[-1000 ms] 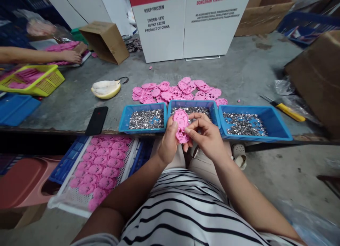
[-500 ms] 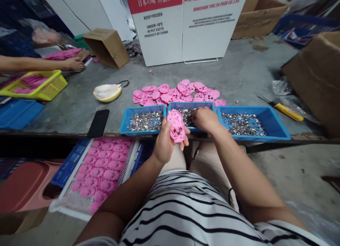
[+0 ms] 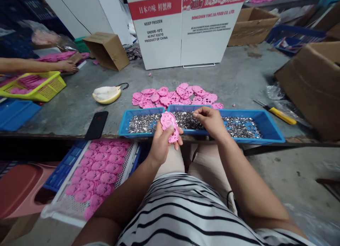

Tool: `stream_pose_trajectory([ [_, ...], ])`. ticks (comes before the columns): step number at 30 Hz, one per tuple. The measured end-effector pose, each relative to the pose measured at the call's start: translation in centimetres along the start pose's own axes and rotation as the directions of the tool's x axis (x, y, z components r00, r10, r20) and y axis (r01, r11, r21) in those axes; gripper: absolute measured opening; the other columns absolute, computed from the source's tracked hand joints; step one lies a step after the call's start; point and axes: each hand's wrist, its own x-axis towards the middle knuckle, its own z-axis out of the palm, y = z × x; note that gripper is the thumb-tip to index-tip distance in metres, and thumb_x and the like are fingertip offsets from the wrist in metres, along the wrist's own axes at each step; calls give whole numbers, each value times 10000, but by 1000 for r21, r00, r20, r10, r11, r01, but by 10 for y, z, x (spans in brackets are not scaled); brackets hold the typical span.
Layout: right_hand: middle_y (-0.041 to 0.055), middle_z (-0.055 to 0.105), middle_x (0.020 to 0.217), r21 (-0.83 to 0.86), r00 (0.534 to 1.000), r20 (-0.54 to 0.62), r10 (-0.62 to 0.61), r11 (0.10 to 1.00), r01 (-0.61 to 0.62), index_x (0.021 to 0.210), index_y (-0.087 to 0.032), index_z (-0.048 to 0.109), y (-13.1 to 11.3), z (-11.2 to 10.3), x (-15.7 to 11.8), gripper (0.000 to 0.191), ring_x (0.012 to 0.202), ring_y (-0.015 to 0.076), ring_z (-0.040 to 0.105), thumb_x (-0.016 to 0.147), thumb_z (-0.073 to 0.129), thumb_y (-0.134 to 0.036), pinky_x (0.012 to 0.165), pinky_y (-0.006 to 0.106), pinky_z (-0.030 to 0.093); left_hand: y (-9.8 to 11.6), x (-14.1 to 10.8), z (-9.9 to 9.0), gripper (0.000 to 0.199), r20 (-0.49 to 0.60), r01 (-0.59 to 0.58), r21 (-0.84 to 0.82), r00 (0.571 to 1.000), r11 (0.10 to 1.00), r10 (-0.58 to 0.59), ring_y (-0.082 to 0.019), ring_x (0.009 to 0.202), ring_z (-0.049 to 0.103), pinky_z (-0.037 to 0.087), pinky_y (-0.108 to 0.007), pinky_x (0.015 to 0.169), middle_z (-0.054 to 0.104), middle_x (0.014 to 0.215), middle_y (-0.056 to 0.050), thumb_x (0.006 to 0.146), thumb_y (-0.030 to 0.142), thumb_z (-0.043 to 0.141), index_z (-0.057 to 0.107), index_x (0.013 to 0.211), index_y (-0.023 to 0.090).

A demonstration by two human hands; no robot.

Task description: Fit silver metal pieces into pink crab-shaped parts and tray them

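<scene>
My left hand [image 3: 161,141] grips a pink plastic piece [image 3: 166,120] with holes and raised edges, the thumb lying across its face. My right hand [image 3: 209,120] hovers over the middle blue tray [image 3: 186,107], thumb and forefinger pinched together. Whatever sits in that pinch is too small to make out. Small metal parts [image 3: 183,119] fill the middle tray. A left blue tray [image 3: 124,127] and a right blue tray [image 3: 275,131] hold similar metal bits. Behind the trays lies a loose heap of pink plastic pieces [image 3: 175,95].
A black phone [image 3: 96,125], a fruit rind [image 3: 106,94] and a yellow-handled screwdriver [image 3: 283,115] lie on the grey table. A tall white carton [image 3: 183,44] stands behind. Below left, a white crate [image 3: 71,210] holds rows of pink pieces. Another person's hand [image 3: 67,66] reaches in at far left.
My right hand has lifted from among the metal parts, fingertips pinched. My left thumb has shifted onto the face of the pink piece. The whole view has moved slightly.
</scene>
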Motion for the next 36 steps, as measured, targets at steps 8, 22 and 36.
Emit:
stream_pose_trajectory([
  [8,-11,664,628,529,943,308,123,802,-277,681,-171,694,-25,9,-28,352,406,45,393,523,885,-420,402,221,272,-2,-1,3,373,-32,-37,71,999,997,39,-91,468,575,398,-186,360,635,767,31,727,300,685,408,961,211],
  [22,-2,644,741,211,941,335,-38,977,-36,979,-187,721,-28,7,-43,256,594,108,503,775,676,-333,531,250,384,-10,2,7,375,-109,-136,214,981,967,162,-63,475,554,409,-169,375,617,795,44,705,174,694,417,952,227],
  [36,23,709,839,-262,903,335,-269,894,364,1076,-225,640,-40,10,-50,312,708,162,616,818,540,-81,666,279,443,-8,3,3,349,-153,-75,342,979,937,135,-91,387,529,400,-186,347,575,585,73,681,112,662,446,933,219],
])
